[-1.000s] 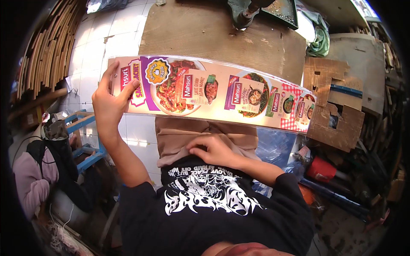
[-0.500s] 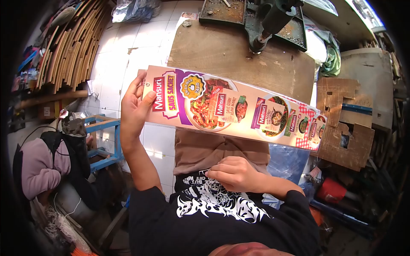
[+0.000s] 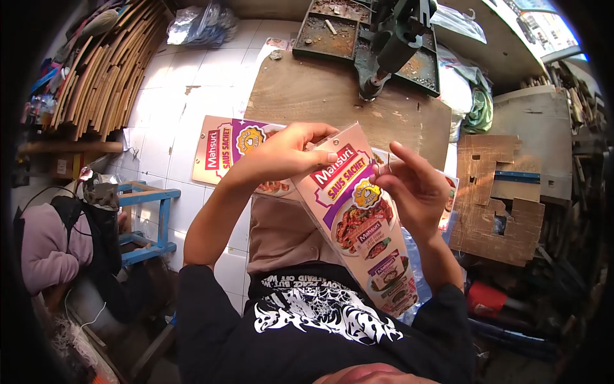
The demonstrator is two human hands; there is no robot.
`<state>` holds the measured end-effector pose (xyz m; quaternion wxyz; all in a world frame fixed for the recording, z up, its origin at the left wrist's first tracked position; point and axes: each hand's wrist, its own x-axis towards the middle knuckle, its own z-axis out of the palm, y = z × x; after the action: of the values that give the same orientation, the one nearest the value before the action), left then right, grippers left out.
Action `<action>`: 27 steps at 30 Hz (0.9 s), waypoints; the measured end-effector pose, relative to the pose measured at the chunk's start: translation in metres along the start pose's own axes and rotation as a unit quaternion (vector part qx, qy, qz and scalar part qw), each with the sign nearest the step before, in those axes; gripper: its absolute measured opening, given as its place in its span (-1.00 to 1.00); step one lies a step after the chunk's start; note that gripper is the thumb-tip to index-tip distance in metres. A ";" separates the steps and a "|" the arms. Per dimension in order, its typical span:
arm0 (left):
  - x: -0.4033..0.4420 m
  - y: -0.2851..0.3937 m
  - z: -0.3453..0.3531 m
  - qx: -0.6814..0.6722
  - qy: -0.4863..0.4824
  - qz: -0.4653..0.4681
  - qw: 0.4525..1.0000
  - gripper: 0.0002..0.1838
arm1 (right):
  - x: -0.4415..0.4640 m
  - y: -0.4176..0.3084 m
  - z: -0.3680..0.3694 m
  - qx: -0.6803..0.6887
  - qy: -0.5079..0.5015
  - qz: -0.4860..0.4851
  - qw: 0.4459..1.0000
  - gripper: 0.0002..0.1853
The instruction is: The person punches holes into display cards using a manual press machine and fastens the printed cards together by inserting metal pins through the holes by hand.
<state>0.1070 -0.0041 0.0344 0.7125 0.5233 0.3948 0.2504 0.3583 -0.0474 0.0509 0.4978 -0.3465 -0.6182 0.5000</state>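
My left hand (image 3: 297, 153) grips the top end of a long printed card (image 3: 358, 211), marked "Mahsuri Saus Sachet", thumb on its front. The card has a clear plastic edge and slants down across my lap. My right hand (image 3: 416, 189) is beside the card's upper right edge, thumb and index finger pinching a small thin metal piece (image 3: 385, 168), perhaps a wire ring; its exact shape is unclear. A second card with the same print (image 3: 220, 150) lies crosswise behind, over my thighs and the table edge, with a metal eyelet (image 3: 203, 136) near its left end.
Ahead is a wooden table (image 3: 300, 89) carrying a dark metal press (image 3: 390, 57) with trays of small bits (image 3: 329, 35). A blue stool frame (image 3: 150, 217) stands on the left. Cut cardboard (image 3: 499, 224) lies to the right, and stacked wood strips (image 3: 105, 70) lean at back left.
One card has been lowered crosswise behind. Another is now in my left hand, angled downward. My right hand has risen from my lap to the card's edge, pinching a small metal piece.
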 end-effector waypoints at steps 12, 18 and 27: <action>0.069 -0.030 -0.026 -0.115 -0.131 0.007 0.985 -0.42 | 0.031 0.080 0.020 -0.128 0.179 -0.010 0.975 -0.72; 0.068 -0.036 -0.038 -0.118 -0.119 -0.025 0.986 -0.28 | 0.031 0.077 0.021 -0.263 0.134 -0.077 0.952 -0.63; 0.070 -0.037 -0.038 -0.003 -0.148 0.022 0.989 -0.23 | 0.033 0.079 0.017 -0.298 0.141 -0.034 0.944 -0.63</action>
<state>0.1134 0.0586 -0.0268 0.7587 0.5611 0.2729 0.1871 0.3277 -0.0013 -0.0163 0.4709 -0.5247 -0.6737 0.2217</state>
